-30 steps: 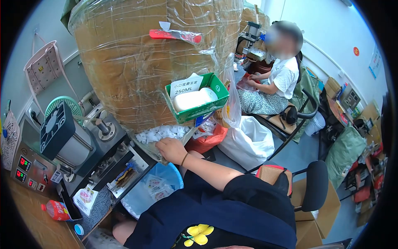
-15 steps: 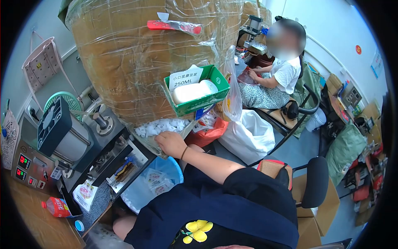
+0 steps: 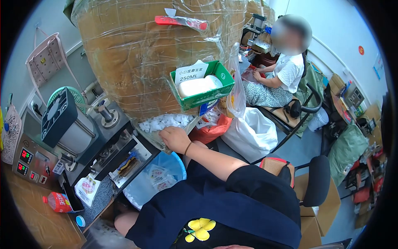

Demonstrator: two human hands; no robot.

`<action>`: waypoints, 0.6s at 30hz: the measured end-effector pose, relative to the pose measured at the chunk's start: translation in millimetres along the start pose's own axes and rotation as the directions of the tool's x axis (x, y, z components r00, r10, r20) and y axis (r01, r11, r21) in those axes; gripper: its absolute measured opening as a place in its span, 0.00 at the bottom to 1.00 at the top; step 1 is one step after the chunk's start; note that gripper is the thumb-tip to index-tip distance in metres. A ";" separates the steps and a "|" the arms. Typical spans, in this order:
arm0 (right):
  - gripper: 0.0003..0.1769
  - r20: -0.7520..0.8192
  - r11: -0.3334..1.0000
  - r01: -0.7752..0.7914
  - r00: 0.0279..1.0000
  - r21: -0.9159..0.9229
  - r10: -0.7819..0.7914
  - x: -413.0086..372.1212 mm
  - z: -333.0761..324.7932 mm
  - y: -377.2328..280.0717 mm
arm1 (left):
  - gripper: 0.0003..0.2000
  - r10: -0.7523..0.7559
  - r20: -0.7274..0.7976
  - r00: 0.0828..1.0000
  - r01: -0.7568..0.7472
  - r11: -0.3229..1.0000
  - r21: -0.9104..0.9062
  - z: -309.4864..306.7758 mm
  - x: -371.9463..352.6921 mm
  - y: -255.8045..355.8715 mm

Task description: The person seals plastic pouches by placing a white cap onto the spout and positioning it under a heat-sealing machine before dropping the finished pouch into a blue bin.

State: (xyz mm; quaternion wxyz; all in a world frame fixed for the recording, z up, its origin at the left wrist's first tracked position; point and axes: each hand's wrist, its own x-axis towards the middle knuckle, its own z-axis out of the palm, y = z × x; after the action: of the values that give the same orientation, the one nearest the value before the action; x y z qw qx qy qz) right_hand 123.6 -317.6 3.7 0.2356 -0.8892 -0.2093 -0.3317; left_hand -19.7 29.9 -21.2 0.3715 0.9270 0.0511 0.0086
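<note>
My right hand reaches across to the near edge of a clear plastic bag full of small white plastic pieces. Its fingers are curled down against the pieces, and their tips are partly hidden, so I cannot make out what is between them. A dark band circles the wrist. Of my left arm only a bare part shows below the dark sleeve; the left hand is out of sight. Left of the bag stands a press machine with a metal cylinder and a dark bed.
Behind the bag rises a large film-wrapped carton with a green box on its side. Below my forearm is a blue lined bin. A red-labelled bottle lies at lower left. Another person sits at the back right.
The view has shifted slightly, so the scene sits a little further right and mostly higher. My right hand stays at the edge of the white pieces.
</note>
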 end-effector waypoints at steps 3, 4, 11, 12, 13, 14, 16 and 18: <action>0.07 -0.021 1.000 0.006 1.000 -0.001 -0.006 -0.4 0.8 -1.3 | 0.18 -0.012 0.004 1.000 0.012 1.000 0.003 1.5 -0.4 -1.6; 0.07 -0.023 1.000 0.003 1.000 -0.004 -0.003 0.2 -0.5 -2.5 | 0.18 -0.014 0.006 1.000 0.014 1.000 0.001 1.8 -1.0 -2.4; 0.07 -0.040 1.000 0.019 0.999 0.011 -0.019 2.2 -0.7 -1.4 | 0.19 -0.029 0.005 1.000 0.029 1.000 0.010 2.8 0.6 -2.5; 0.07 -0.038 1.000 0.020 0.999 0.010 -0.020 2.1 -1.7 -0.8 | 0.19 -0.031 0.005 0.999 0.031 0.999 0.009 2.6 0.9 -2.5; 0.07 -0.037 1.000 0.022 0.999 0.010 -0.021 1.9 -1.5 -1.3 | 0.19 -0.029 0.007 1.000 0.029 1.000 0.010 2.6 1.8 -1.9; 0.07 -0.035 1.000 0.024 0.999 0.011 -0.023 2.1 -1.3 -1.4 | 0.19 -0.032 0.008 0.999 0.032 0.999 0.010 2.0 1.4 -1.7; 0.08 -0.045 0.999 0.033 0.998 0.010 -0.033 2.8 -1.7 -0.5 | 0.19 -0.037 0.007 0.999 0.036 0.999 0.011 1.7 1.0 -1.4; 0.08 -0.058 0.999 0.040 0.998 0.018 -0.039 2.2 0.3 -1.5 | 0.19 -0.035 0.009 0.999 0.035 0.999 0.016 0.7 1.4 -1.6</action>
State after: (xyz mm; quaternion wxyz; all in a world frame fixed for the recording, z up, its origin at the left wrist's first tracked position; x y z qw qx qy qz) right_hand 124.5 -315.7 5.5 0.2436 -0.8727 -0.2233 -0.3596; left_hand -18.4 30.7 -22.8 0.3643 0.9290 0.0656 -0.0024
